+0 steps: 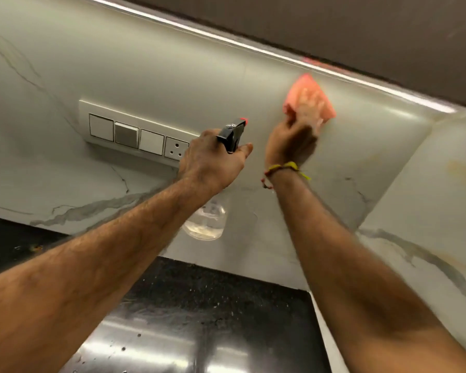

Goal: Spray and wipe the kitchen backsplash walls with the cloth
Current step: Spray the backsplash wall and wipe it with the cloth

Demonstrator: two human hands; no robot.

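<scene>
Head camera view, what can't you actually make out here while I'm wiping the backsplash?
- Right hand and pink cloth: motion-blurred; finger positions unclear.
- Spray bottle: neck and trigger hidden behind left hand.
- Switch panel: right end covered by the left hand.
- Backsplash: wet spray too faint to see.
</scene>
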